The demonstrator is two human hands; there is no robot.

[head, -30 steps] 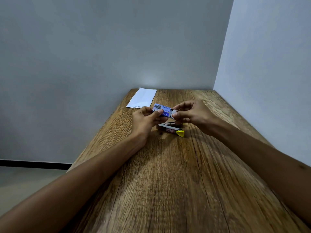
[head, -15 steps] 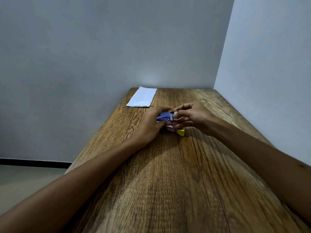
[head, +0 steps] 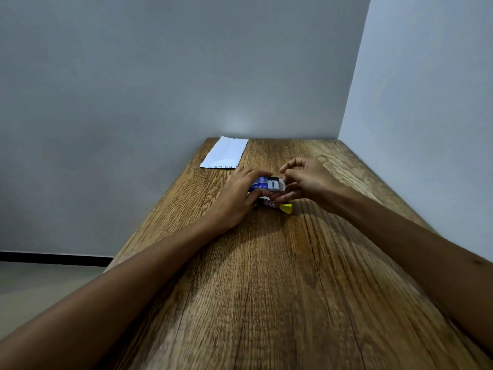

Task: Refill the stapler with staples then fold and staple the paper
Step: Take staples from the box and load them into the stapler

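Observation:
My left hand (head: 237,201) grips a small blue and white staple box (head: 262,185) just above the table. The box's inner tray (head: 276,184) is slid out to the right and shows grey staple strips. My right hand (head: 306,180) pinches the tray's right end with thumb and fingers. Under the box lies the stapler (head: 277,206), dark with a red label and a yellow tip, mostly hidden by my left hand. A white sheet of paper (head: 226,153) lies flat at the far left of the table.
The wooden table (head: 266,289) runs away from me into a corner. A grey wall stands behind it and a pale wall runs along its right edge. The table's left edge drops to the floor.
Both hands have lowered the staple box toward the stapler. The inner tray has slid out to the right, so the staples now show.

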